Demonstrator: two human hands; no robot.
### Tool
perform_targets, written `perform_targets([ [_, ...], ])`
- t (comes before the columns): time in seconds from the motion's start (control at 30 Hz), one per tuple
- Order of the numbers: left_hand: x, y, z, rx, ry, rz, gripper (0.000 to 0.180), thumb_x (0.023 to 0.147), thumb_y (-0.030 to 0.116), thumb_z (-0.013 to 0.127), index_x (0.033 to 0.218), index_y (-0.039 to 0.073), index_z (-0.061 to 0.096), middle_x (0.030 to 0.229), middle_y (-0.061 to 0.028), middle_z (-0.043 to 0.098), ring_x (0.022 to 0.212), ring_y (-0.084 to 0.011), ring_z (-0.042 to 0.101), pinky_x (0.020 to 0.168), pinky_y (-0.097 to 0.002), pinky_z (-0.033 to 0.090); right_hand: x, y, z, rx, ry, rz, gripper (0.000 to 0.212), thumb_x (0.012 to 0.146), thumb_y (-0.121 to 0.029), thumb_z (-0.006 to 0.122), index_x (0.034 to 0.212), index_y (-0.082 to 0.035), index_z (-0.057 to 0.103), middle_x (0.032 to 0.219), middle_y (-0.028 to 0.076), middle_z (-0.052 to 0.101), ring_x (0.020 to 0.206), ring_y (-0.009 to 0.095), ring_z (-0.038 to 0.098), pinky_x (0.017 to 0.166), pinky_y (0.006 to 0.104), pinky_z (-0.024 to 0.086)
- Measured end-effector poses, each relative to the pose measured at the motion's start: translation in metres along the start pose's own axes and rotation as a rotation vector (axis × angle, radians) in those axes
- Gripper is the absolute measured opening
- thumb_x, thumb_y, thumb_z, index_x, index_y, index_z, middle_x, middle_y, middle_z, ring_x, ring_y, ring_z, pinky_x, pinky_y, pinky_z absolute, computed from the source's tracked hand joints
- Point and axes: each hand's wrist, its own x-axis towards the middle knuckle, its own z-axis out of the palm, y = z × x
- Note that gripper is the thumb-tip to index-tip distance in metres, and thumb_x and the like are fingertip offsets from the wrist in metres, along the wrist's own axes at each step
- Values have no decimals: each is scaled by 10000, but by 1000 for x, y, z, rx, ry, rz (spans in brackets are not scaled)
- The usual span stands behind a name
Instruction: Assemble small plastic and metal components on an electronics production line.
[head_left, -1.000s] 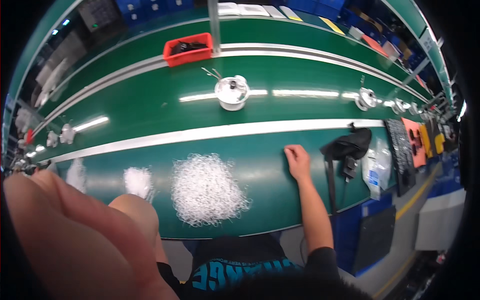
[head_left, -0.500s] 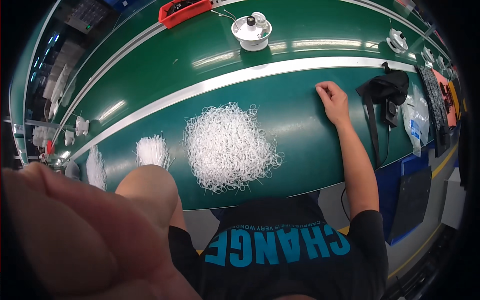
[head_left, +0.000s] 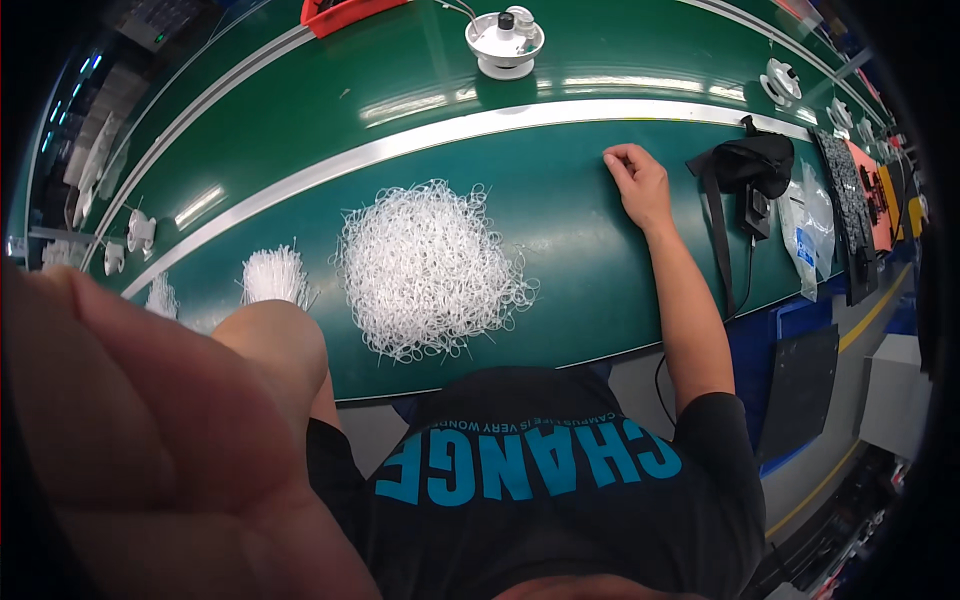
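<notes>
A wide heap of white looped cable ties (head_left: 430, 270) lies on the green work table in front of me. Right of it, my right hand (head_left: 641, 187) rests on the table with its fingers loosely curled; nothing shows in them. My left hand (head_left: 170, 400) is raised very close to the camera and fills the lower left. Its palm side shows large, but its fingers run out of the picture. Beyond the left arm lies a bundle of straight white cable ties (head_left: 275, 276), with another small bundle (head_left: 162, 297) farther left, partly covered by the hand.
On the green conveyor stand white round fixtures (head_left: 505, 45) and a red bin (head_left: 355, 14). To the right lie a black strap bag (head_left: 755, 165), a small black box (head_left: 755, 215) with a cable and a clear plastic bag (head_left: 808, 225). A metal strip (head_left: 450, 145) divides table and conveyor.
The whole view has shifted, so the table things sit a little higher and farther left. My right hand stays on the table and my left hand stays raised by the camera.
</notes>
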Motion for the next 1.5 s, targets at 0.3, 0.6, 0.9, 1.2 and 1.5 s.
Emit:
perform_targets([
  [0.3,-4,-2,6,35,-35,-32,287,932,196,501,760,-9,606,744,-68,579,596,-119,500,560,-233,392,3,-1,3,-38,-5,-29,167,898,-206,654,956,-53,691,851,63,674,702,175,606,672,301,489],
  [0.6,-81,-9,34,85,-550,-1184,71,885,70,661,905,6,639,804,-39,606,631,-91,512,571,-229,411,5,17,3,-23,7,-23,197,899,-248,649,958,-66,695,857,58,680,711,189,609,683,304,488],
  [0.9,-205,-14,53,278,-1594,-1112,142,806,82,711,915,40,629,930,-116,657,843,-348,650,703,-443,508,6,15,2,17,-4,-23,209,902,-260,648,975,-71,701,870,40,692,701,158,594,685,297,489],
  [1.2,-219,-26,57,57,-1752,-915,133,762,70,732,858,59,641,861,-87,635,819,-330,642,686,-436,506,7,12,-3,44,-18,-2,209,907,-259,653,992,-74,700,866,34,696,707,146,592,689,287,487],
  [1.5,-226,-38,53,9,-1704,-983,152,802,153,728,838,48,624,871,-103,640,795,-332,629,675,-435,493,6,14,-2,74,-25,8,213,911,-260,648,1000,-72,697,857,23,691,710,133,590,694,284,485],
])
